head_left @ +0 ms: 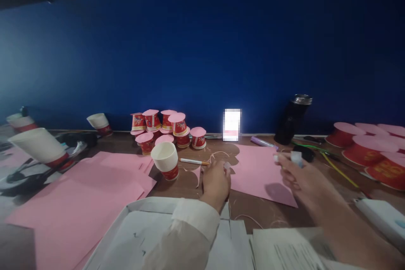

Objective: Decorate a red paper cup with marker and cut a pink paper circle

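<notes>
My left hand (217, 180) is closed, its fingers curled together at the left edge of a pink paper sheet (253, 173). A small pale thing shows at its fingertips, too small to name. Over the sheet's right side, my right hand (299, 175) is closed around a small white object with a pale blue part (296, 159); motion blurs it. Rounded bites are cut from the sheet's left edge. An orange-and-white marker (193, 162) lies just left of my left hand, beside a pink paper scrap (195, 176) and a white paper cup stack (165, 158).
Red paper cups topped with pink discs (179, 124) are piled at the back; larger red ones (360, 149) stand right. A black bottle (289, 120) and purple marker (264, 142) sit behind the sheet. Pink sheets (85, 190) cover the left; a white tray (152, 206) is in front.
</notes>
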### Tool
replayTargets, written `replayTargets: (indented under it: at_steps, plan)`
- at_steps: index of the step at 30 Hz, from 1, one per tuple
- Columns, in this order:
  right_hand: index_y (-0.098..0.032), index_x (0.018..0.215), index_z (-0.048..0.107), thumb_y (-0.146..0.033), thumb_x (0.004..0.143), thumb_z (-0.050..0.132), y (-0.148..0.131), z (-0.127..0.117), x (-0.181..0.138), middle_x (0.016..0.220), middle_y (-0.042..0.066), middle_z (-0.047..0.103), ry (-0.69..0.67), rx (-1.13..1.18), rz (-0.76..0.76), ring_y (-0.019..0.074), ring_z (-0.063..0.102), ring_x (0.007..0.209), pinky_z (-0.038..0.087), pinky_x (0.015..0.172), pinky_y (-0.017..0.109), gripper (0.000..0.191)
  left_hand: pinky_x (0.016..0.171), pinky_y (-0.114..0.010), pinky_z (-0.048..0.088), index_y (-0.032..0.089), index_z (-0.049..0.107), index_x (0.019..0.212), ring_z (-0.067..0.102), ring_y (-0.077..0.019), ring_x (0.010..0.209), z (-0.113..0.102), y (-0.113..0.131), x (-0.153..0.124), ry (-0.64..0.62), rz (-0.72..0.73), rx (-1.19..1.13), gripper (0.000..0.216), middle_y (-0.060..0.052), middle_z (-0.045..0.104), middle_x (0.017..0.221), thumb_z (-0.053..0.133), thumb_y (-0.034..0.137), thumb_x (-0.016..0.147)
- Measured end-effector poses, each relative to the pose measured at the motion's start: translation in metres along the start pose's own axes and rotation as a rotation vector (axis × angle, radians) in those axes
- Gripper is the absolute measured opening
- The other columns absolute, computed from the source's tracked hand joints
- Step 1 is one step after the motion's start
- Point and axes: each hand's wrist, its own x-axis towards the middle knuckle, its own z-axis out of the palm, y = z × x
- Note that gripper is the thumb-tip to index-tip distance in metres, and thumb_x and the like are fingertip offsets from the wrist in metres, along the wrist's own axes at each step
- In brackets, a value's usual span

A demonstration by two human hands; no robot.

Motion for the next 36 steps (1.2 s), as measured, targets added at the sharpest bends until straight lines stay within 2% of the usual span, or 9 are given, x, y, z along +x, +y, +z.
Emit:
replayTargets:
  at_steps: [3,7,11,14,18,22,28,31,36]
  plan:
    - [-0.023,0.085,0.063,-0.051,0.065,0.087,-0.003,0.024,-0.016,0.079,-0.004,0.056,-0.182,0.263,0.120,0.0008,0.026,0.046,0.017,0.037,0.016,0.042,0.094,-0.037,0.042,0.022,0.068,0.096,0.063,-0.0244,0.108,0.000,-0.001,0.003,-0.008,-0.029,0.024,0.015,-0.009,0.070,0.114,0.054,0.027,0.092]
    - [-0.021,0.091,0.071,-0.042,0.063,0.093,-0.006,0.033,-0.026,0.068,-0.008,0.043,-0.268,0.430,0.285,-0.0002,0.026,0.049,0.021,0.037,0.011,0.042,0.096,-0.038,0.043,0.023,0.068,0.101,0.060,-0.0264,0.114,0.000,-0.002,0.005,-0.068,-0.067,0.054,0.018,-0.009,0.068,0.120,0.054,0.029,0.092]
    - [-0.020,0.095,0.075,-0.039,0.058,0.096,0.001,0.036,-0.027,0.082,-0.004,0.053,-0.302,0.516,0.329,-0.0015,0.029,0.052,0.024,0.037,0.010,0.047,0.102,-0.040,0.039,0.023,0.067,0.104,0.057,-0.0276,0.120,0.001,-0.002,0.005,-0.071,-0.042,0.064,0.018,-0.011,0.065,0.125,0.055,0.027,0.090]
    - [-0.020,0.096,0.076,-0.037,0.057,0.097,0.009,0.039,-0.026,0.077,-0.004,0.051,-0.314,0.519,0.362,-0.0005,0.030,0.052,0.025,0.036,0.010,0.047,0.101,-0.043,0.040,0.022,0.066,0.104,0.058,-0.0289,0.118,0.000,-0.002,0.004,-0.033,-0.014,0.008,0.017,-0.011,0.065,0.123,0.057,0.025,0.090]
    - [-0.019,0.095,0.077,-0.035,0.060,0.096,0.016,0.044,-0.025,0.072,-0.004,0.050,-0.298,0.479,0.351,0.0017,0.031,0.053,0.027,0.036,0.010,0.043,0.098,-0.040,0.043,0.021,0.064,0.102,0.060,-0.0255,0.112,0.002,-0.003,0.002,0.048,0.117,-0.168,0.016,-0.008,0.067,0.113,0.061,0.018,0.087]
    - [-0.018,0.095,0.077,-0.034,0.065,0.093,0.021,0.045,-0.022,0.067,-0.004,0.049,-0.305,0.455,0.307,0.0037,0.034,0.054,0.026,0.036,0.011,0.038,0.093,-0.037,0.045,0.022,0.063,0.102,0.060,-0.0223,0.103,0.006,-0.004,0.002,0.047,0.225,-0.284,0.020,-0.006,0.068,0.106,0.060,0.011,0.085]
    - [-0.018,0.102,0.075,-0.034,0.067,0.091,0.026,0.043,-0.019,0.061,-0.005,0.047,-0.302,0.399,0.309,0.0035,0.034,0.052,0.026,0.037,0.010,0.041,0.096,-0.038,0.044,0.021,0.064,0.099,0.059,-0.0232,0.105,0.006,-0.004,0.001,0.052,0.221,-0.236,0.015,-0.006,0.068,0.107,0.060,0.013,0.087]
    - [-0.017,0.099,0.074,-0.034,0.067,0.091,0.024,0.044,-0.021,0.061,-0.005,0.046,-0.316,0.426,0.315,0.0027,0.033,0.050,0.026,0.037,0.010,0.040,0.096,-0.040,0.044,0.021,0.065,0.096,0.059,-0.0246,0.106,0.003,-0.002,0.001,0.045,0.193,-0.180,0.010,-0.007,0.068,0.106,0.061,0.016,0.089]
    - [-0.016,0.090,0.073,-0.034,0.063,0.093,0.019,0.046,-0.024,0.065,-0.004,0.050,-0.302,0.475,0.325,0.0029,0.036,0.052,0.027,0.036,0.010,0.038,0.098,-0.041,0.045,0.022,0.067,0.102,0.058,-0.0260,0.110,-0.003,0.001,-0.002,0.020,0.228,-0.098,0.016,-0.009,0.068,0.110,0.053,0.024,0.096]
